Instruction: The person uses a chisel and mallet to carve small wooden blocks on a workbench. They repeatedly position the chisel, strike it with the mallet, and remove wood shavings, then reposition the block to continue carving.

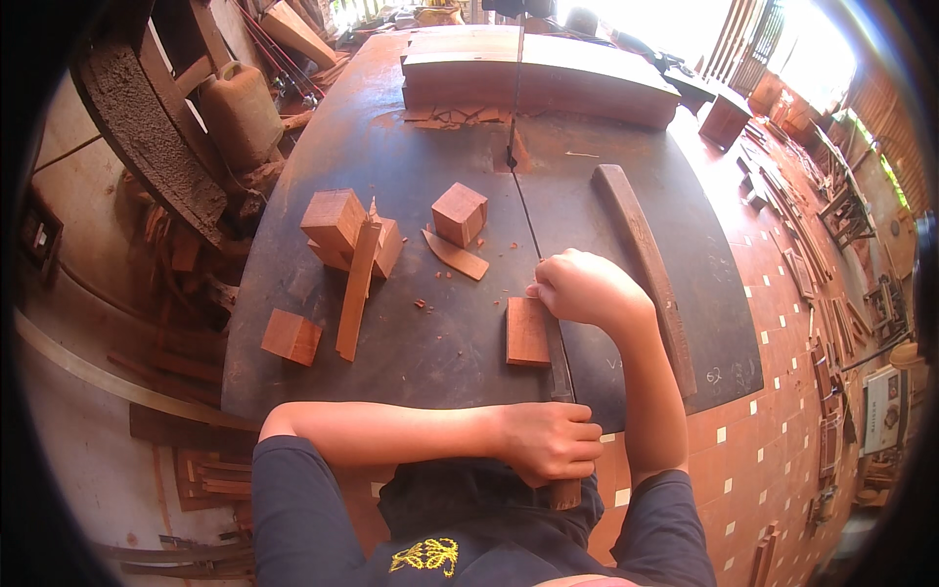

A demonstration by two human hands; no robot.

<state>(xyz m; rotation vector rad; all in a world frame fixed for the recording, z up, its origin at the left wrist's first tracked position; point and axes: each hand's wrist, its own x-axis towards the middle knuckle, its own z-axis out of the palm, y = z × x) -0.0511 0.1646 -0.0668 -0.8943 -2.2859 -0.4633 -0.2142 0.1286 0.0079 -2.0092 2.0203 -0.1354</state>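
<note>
My left hand is wrapped around the near end of a long, narrow, dark bar, whose butt below the fist is brown wood. The bar lies along the slot in the table and runs away from me. At its far end, my right hand is closed with curled fingers; what they pinch is hidden. Just below those fingertips, a reddish-brown wooden block rests against the bar's left side. Farther left are a wooden cube and a curved offcut touching its base.
Upright above the dark saw table runs a thin saw blade, with large curved timbers behind it. Stacked blocks, a leaning splintered strip and another block occupy the left. A long wooden batten lies on the right.
</note>
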